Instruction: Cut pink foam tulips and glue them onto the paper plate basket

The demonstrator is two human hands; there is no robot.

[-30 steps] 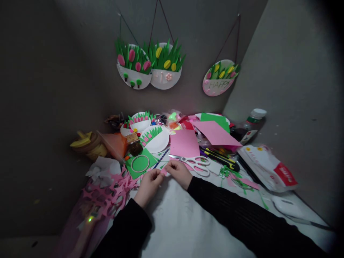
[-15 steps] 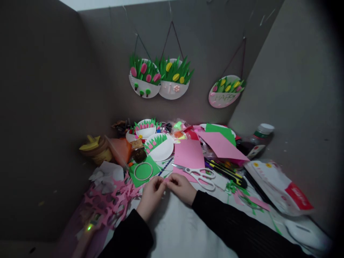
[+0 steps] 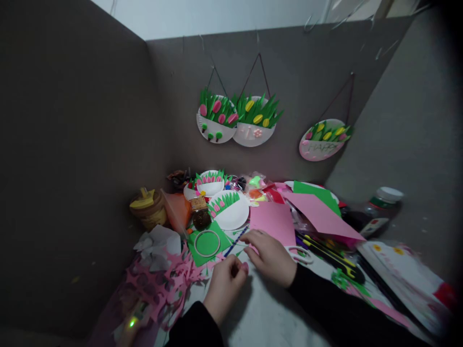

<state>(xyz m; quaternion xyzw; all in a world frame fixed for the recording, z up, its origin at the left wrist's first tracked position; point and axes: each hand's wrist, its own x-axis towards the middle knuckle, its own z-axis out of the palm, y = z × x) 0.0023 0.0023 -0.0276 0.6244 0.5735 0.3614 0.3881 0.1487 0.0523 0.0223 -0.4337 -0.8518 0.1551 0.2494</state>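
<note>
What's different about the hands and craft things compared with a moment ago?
The right hand has parted from the left hand and moved forward, fingertips now near the blue stick. It has let go of the small pink piece, which the left hand keeps. The scissors, now partly hidden, the green sheet and hanging plates look unmoved.

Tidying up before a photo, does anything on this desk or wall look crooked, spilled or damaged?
The HAPPY plate on the right hangs tilted, its right side higher, though lens distortion may exaggerate that. Pink scraps full of cut-out holes lie in an untidy heap at the left. I see no spill.
</note>
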